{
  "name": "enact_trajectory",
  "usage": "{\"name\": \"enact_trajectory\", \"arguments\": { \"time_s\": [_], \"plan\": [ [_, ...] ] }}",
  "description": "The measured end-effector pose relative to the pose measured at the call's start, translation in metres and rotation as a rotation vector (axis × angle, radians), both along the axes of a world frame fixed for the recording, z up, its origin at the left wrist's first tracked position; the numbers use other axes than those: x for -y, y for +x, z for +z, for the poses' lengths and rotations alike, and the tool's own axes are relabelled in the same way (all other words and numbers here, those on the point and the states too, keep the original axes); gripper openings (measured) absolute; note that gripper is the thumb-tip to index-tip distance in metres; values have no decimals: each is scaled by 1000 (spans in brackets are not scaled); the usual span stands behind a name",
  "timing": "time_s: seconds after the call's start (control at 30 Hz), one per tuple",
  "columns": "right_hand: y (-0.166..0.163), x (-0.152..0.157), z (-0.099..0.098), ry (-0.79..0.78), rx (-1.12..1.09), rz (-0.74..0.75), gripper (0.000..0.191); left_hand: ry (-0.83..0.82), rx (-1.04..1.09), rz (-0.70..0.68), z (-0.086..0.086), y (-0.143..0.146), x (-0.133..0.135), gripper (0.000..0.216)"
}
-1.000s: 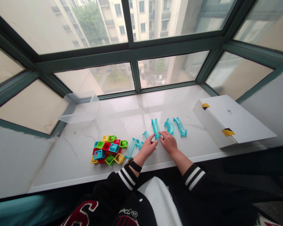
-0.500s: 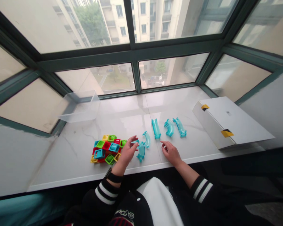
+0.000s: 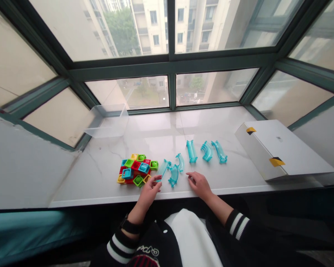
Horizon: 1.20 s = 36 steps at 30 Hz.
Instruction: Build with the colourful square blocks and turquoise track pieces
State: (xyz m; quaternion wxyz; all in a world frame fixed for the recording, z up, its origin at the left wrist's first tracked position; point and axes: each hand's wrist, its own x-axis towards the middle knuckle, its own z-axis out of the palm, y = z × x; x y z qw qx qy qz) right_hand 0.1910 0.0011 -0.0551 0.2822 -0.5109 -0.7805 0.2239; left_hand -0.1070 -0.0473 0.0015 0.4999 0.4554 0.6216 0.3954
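Note:
My left hand [image 3: 149, 190] is at the near end of a translucent blue track piece [image 3: 164, 167], its fingers and thumb closed about that end; the exact grip is partly hidden. Just right of it lie a curved blue track piece [image 3: 173, 175] and another curved one [image 3: 180, 162], close together. My right hand [image 3: 199, 184] rests near the front edge, fingers stretched forward and holding nothing. Beyond it lie a straight blue track piece [image 3: 192, 151], a curved one [image 3: 206, 151] and a slightly bent one [image 3: 219, 152].
A pile of red, green, blue and yellow plastic blocks [image 3: 135, 165] sits left of my left hand. A clear plastic bin [image 3: 108, 131] stands at the back left by the window. A white box [image 3: 284, 148] with yellow-black tabs occupies the right of the white marble-patterned ledge [image 3: 144, 128].
My left hand has drawn back toward the front edge, uncovering more of the track piece beside the blocks. My right hand has shifted slightly left and nearer. The camera view has swung left.

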Motion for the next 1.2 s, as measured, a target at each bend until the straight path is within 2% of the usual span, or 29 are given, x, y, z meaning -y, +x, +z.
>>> {"name": "enact_trajectory", "arguments": {
  "time_s": [0.13, 0.3, 0.5, 0.63, 0.8, 0.93, 1.1, 1.2],
  "plan": [
    [-4, 3, -2, 40, 61, -16, 37, 135, -180, -150, -1, 19, 1, 40],
    [-4, 2, -3, 35, 41, -21, 38, 233, -395, -225, 1, 35, -5, 50],
    [-5, 2, -1, 14, 13, -23, 36, 228, -603, -276, -4, 49, -13, 62],
    [-5, 3, -1, 11, 9, -28, 35, 158, -679, -276, -9, 55, -17, 59],
    [-5, 2, -2, 29, 42, -37, 35, 144, -604, -219, -15, 52, -19, 42],
    [-5, 2, -1, 30, 40, -36, 35, 155, -491, -165, -15, 47, -19, 38],
    [-4, 2, -2, 8, 26, -30, 36, 146, -482, -186, -10, 42, -19, 30],
    [-5, 3, -4, 24, 70, -16, 44, 131, -424, -186, -9, 40, -19, 27]
  ]
}}
